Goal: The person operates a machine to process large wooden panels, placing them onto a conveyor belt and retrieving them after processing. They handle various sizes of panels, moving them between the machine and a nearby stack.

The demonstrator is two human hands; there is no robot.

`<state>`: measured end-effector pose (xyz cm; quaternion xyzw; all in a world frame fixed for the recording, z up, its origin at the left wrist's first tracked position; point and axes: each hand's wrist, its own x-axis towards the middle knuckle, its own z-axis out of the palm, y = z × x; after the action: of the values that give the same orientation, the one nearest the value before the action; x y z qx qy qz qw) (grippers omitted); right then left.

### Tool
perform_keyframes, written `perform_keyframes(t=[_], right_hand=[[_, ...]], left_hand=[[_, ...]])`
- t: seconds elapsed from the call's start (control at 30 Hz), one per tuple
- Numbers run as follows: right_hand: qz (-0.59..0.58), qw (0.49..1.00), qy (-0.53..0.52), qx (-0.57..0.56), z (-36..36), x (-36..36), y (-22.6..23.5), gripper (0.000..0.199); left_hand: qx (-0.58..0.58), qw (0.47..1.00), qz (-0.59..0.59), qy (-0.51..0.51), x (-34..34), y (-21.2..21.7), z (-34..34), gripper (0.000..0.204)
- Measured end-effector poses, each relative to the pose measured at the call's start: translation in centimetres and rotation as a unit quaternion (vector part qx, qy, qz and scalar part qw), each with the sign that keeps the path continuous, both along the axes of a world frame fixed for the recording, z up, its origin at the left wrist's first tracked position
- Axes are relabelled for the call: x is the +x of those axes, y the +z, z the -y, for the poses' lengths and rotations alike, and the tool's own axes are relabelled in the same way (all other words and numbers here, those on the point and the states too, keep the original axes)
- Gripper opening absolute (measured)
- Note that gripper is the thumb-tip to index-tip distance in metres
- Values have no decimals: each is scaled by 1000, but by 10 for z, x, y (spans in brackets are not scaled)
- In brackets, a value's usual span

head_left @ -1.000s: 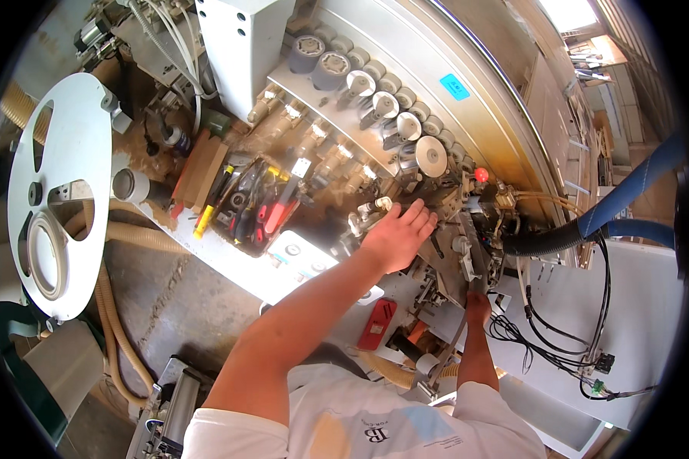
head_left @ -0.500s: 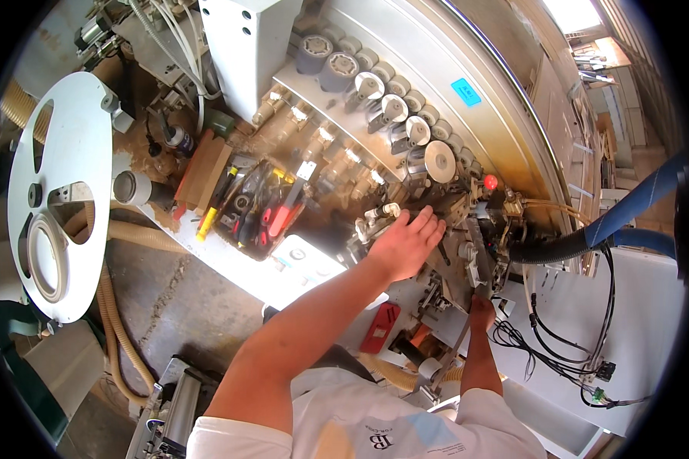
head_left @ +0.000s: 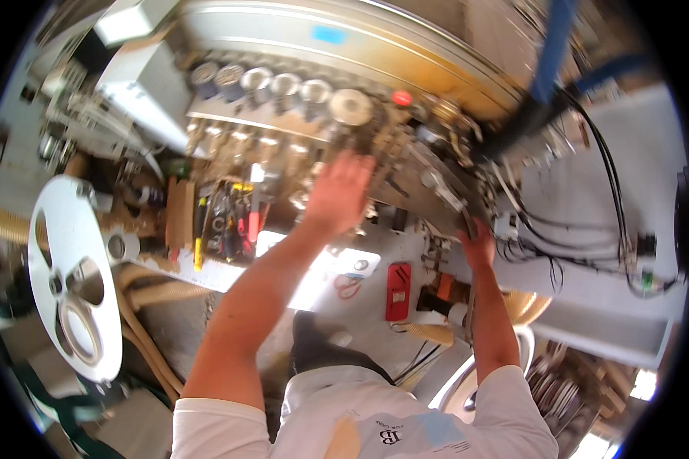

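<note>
My left hand lies over the machine just below a large round roller, its fingers stretched out and slightly blurred. What lies under the palm is hidden. Farther right, my right hand is at the near end of a pale metal guide bar on the machine. Its fingers are smeared, so their grip does not show. A thin brown strip runs down beside my right forearm. A red ball knob stands beyond both hands.
Hand tools, including a yellow-handled screwdriver, lie left of my left arm. A red case rests between my arms. At the far left stands a white reel plate. Black cables and a blue hose hang at the right.
The whole view has turned, so the machine now appears farther left and more level. Both hands stay at roughly the same spots on the machine.
</note>
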<state>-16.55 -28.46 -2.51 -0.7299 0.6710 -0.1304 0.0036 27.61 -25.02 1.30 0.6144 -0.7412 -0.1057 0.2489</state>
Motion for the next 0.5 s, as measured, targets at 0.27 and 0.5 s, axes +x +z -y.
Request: perform_keyframes(t=[0.27, 0.5], right_hand=[[253, 911, 93, 312, -316, 3, 53, 34], [543, 661, -151, 495, -648, -96, 59, 44]], left_hand=[[-134, 985, 112, -5, -21, 0, -9, 58], [34, 944, -221, -242, -188, -9, -204, 21]])
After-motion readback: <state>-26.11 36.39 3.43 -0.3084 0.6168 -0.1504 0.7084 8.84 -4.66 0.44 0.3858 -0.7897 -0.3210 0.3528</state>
